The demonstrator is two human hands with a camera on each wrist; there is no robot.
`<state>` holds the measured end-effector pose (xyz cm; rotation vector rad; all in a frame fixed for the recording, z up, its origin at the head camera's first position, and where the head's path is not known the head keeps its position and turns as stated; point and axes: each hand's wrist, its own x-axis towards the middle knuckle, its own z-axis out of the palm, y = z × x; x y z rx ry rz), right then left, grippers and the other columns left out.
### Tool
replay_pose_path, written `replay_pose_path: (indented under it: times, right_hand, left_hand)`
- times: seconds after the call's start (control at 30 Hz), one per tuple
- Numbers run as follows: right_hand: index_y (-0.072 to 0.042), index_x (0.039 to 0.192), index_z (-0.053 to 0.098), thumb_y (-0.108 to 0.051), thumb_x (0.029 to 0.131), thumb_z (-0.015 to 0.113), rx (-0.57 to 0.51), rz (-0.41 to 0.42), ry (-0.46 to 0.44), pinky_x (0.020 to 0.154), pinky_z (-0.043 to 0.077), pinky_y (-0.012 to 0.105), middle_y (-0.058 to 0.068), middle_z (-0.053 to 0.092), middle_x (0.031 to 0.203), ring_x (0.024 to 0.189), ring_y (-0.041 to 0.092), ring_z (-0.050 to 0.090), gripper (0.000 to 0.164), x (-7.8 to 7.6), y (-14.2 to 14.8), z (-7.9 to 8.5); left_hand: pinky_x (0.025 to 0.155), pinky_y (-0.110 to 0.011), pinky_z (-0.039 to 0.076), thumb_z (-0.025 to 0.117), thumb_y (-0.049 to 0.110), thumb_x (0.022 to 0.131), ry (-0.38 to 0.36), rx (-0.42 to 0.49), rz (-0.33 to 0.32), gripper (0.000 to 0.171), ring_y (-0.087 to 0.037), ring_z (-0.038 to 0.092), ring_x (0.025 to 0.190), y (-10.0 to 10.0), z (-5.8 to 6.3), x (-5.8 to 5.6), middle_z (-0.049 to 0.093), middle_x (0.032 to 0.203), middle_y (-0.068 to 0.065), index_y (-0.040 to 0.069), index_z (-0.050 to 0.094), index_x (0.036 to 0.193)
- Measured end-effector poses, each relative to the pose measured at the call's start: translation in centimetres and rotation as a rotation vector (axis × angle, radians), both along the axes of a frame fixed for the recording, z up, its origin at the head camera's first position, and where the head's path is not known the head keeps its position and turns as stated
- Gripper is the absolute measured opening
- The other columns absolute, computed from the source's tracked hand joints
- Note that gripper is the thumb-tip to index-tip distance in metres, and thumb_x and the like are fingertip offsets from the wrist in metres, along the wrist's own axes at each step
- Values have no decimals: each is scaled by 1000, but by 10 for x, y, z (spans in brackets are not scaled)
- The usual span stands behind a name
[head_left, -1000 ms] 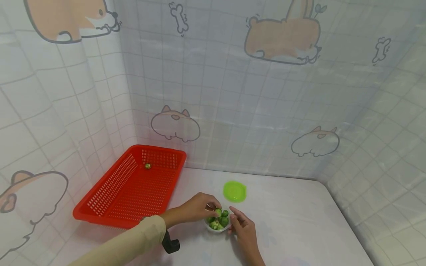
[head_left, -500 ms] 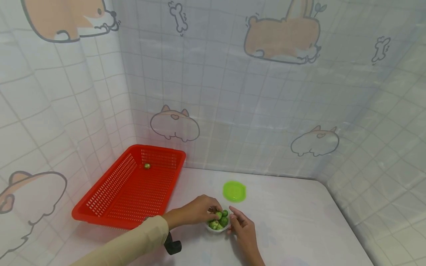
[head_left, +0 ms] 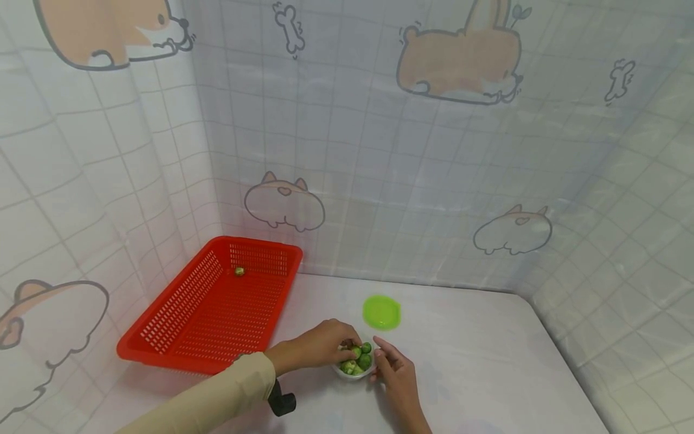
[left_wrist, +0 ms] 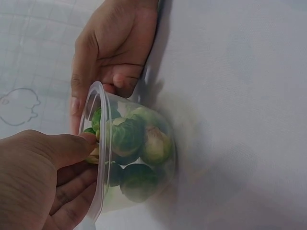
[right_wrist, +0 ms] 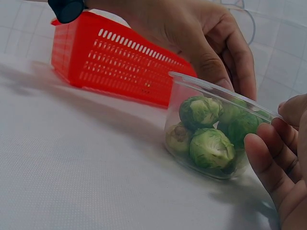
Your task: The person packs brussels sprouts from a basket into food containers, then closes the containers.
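Observation:
A clear plastic tub (head_left: 349, 377) with several green Brussels sprouts (right_wrist: 212, 148) in it stands on the table between the hands. My left hand (head_left: 328, 345) reaches in over the rim from the left, thumb and fingers pinching a Brussels sprout (left_wrist: 94, 156) at the top of the pile. On the opposite side, my right hand (head_left: 399, 372) holds the tub, its thumb by the rim and fingertips against the wall. The left fingers partly hide the pinched sprout in the head view.
A red perforated basket (head_left: 123, 348) stands at the left with one Brussels sprout (head_left: 240, 271) in its far corner. Behind the tub lies a bright green lid (head_left: 382, 313). Patterned curtains (head_left: 347, 150) close in the table's back and sides.
My left hand has lowered slightly with the pinched Brussels sprout, which now sits deeper among the others in the tub. My right hand has stayed at the tub's side.

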<state>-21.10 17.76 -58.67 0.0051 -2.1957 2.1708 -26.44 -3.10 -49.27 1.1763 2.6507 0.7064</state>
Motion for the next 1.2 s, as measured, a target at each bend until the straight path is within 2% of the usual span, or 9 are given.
replay_pose_path:
  times: [0.3, 0.6, 0.8, 0.97, 1.2]
  right_hand:
    - [-7, 138, 61, -31, 101, 62, -10, 0, 1, 64, 59, 31, 18, 67, 91, 66, 16, 64, 44, 0, 0, 0]
    - [-7, 137, 61, -32, 101, 62, 0, -13, 14, 63, 60, 33, 17, 67, 92, 65, 16, 65, 44, -1, 0, 0]
    - [-8, 137, 61, -33, 101, 62, 4, -20, 8, 63, 60, 33, 16, 67, 94, 66, 17, 65, 44, 0, -1, 2]
    - [-11, 136, 63, -36, 99, 65, 16, -36, -8, 64, 60, 33, 14, 67, 93, 66, 18, 65, 45, -1, -1, 0]
    - [-11, 136, 63, -38, 98, 65, 13, -29, -9, 64, 60, 33, 13, 66, 93, 67, 18, 65, 47, 0, 0, -1]
  left_hand:
    - [90, -28, 54, 76, 21, 92, 17, 58, -23, 23, -2, 67, 96, -5, 1, -2, 74, 107, 9, 15, 75, 114]
    - [85, -29, 58, 73, 19, 94, 28, 167, -1, 21, 0, 68, 95, -16, 8, -7, 75, 108, 3, 16, 75, 115]
    - [91, -31, 57, 72, 24, 95, 30, 231, 62, 22, 1, 66, 98, -32, 13, -11, 73, 110, 13, 21, 74, 116]
    - [91, -32, 57, 74, 23, 94, 75, 313, 92, 20, -2, 68, 97, -47, 15, -17, 74, 108, 10, 19, 74, 114]
    - [89, -30, 57, 75, 20, 93, 91, 350, 173, 20, -2, 68, 97, -67, 15, -25, 74, 109, 8, 24, 74, 112]
